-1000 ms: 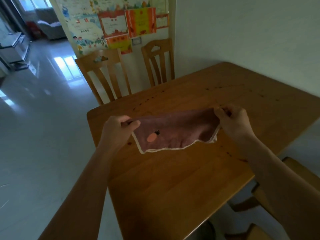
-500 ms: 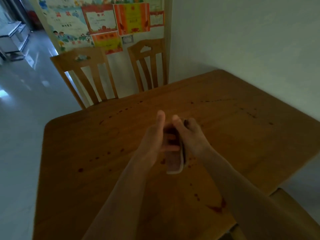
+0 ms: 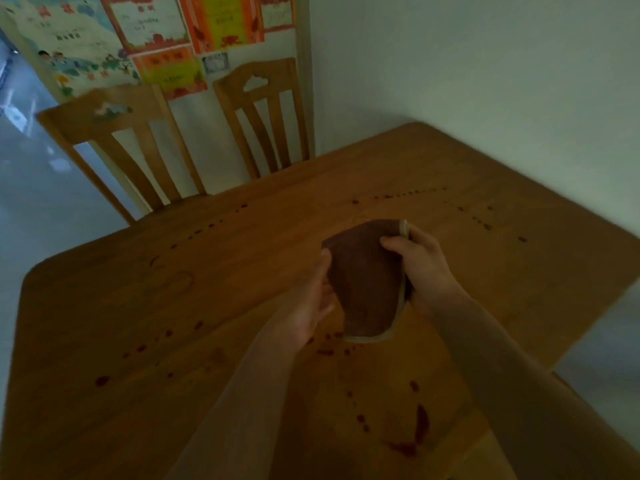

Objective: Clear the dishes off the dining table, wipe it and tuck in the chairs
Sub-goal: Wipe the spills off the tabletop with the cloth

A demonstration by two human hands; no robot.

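Two hands met over the middle of the dining table (image 3: 166, 306). The right hand (image 3: 424, 268) gripped a folded cloth (image 3: 363, 282) by its right edge, thumb curled over the front and fingers wrapped behind. The left hand (image 3: 311, 306) lay open against the cloth's left side, fingers straight and together, palm turned toward the fabric. The cloth was brownish pink with a cream trim along its right and bottom edges, and it hung point down; whether its lowest corner touched the wood could not be told.

Dark red spots (image 3: 325, 351) dotted the table just beneath the cloth and trailed off toward the left edge and the far right corner. A longer red smear (image 3: 420, 424) lay near the near edge, between the two forearms.

At the far edge stood a slat-backed chair (image 3: 114, 133) and, beside it toward the corner, a second chair (image 3: 263, 109), both with their backs close against the table. Colourful posters (image 3: 156, 29) hung behind them, a pale wall (image 3: 485, 64) ran along the table's right edge, and a glossy floor (image 3: 31, 188) showed off the left.
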